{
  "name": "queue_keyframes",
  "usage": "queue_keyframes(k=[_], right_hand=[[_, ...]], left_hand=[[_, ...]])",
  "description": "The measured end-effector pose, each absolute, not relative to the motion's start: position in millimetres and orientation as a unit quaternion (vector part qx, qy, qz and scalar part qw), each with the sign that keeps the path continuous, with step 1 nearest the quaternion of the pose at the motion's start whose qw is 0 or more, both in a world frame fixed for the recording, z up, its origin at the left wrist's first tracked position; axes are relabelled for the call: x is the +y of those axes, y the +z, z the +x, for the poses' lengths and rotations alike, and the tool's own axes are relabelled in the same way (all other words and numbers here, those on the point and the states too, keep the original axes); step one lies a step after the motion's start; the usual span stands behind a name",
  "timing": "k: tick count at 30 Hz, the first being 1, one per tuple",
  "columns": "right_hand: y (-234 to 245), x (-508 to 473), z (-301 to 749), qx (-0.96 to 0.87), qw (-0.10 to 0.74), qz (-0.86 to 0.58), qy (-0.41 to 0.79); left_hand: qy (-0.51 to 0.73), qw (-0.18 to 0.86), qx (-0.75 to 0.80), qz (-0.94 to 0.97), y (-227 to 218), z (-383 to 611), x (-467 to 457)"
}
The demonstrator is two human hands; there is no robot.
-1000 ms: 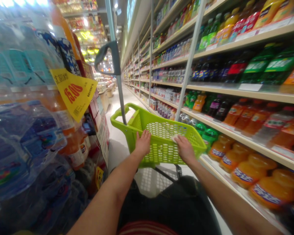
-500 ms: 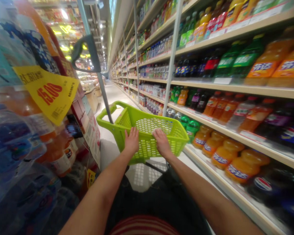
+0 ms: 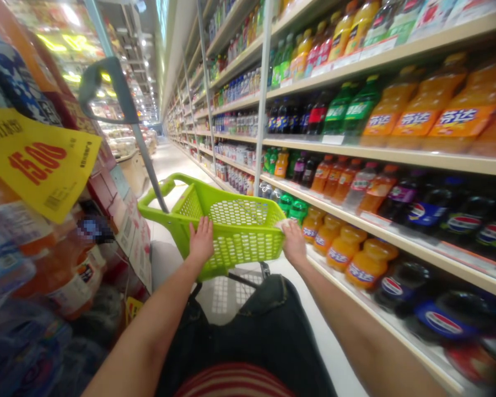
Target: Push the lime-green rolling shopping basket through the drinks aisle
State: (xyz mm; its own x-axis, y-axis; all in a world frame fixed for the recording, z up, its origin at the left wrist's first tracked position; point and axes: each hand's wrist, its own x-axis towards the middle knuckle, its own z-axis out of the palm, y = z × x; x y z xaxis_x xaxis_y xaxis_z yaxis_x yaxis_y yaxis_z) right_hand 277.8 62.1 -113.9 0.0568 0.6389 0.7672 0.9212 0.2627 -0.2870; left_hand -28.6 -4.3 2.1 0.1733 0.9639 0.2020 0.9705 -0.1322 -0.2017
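A lime-green plastic shopping basket (image 3: 235, 242) on wheels stands in the aisle in front of me. My left hand (image 3: 200, 241) grips its near rim at the left, fingers curled over the edge. My right hand (image 3: 293, 242) grips the near right corner of the rim, with a scrap of something white under its fingers. A grey pull handle (image 3: 119, 105) on a slanted pole rises from the basket's far end, up to the left. The basket looks empty inside.
Shelves of soft-drink bottles (image 3: 397, 127) run along the right, orange and cola bottles at knee height. On the left stands a stack of shrink-wrapped bottles with a yellow price sign (image 3: 37, 162). The pale floor of the aisle (image 3: 169, 160) runs ahead.
The view has swung right and forward along the shelves. The basket has shifted left in view, and my right hand has slid from the rim's middle to its right corner.
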Motion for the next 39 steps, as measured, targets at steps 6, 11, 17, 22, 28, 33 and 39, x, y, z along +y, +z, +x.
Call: queue_keyframes(k=[6, 11, 17, 22, 28, 33, 39], right_hand=[[-100, 57, 207, -0.73, 0.433, -0.511, -0.133], [-92, 56, 170, -0.773, 0.425, -0.454, -0.127], [-111, 59, 248, -0.706, 0.444, -0.525, -0.169], [-117, 61, 250, -0.691, 0.45, -0.534, -0.186], [-98, 57, 168, -0.77, 0.454, -0.424, -0.143], [-98, 57, 187, -0.766, 0.448, -0.437, -0.15], [-104, 55, 228, -0.71, 0.449, -0.515, -0.172]], left_hand=[[-0.013, 0.15, -0.637, -0.756, -2, -15, -6], [-0.015, 0.136, -0.621, -0.771, -4, -9, -10], [-0.033, 0.144, -0.636, -0.758, -5, -21, -10], [-0.045, 0.151, -0.642, -0.75, -6, -27, -10], [-0.041, 0.149, -0.641, -0.752, -4, -28, -10], [-0.058, 0.173, -0.649, -0.739, 0, -47, -10], [-0.057, 0.167, -0.655, -0.735, -4, -47, -6]])
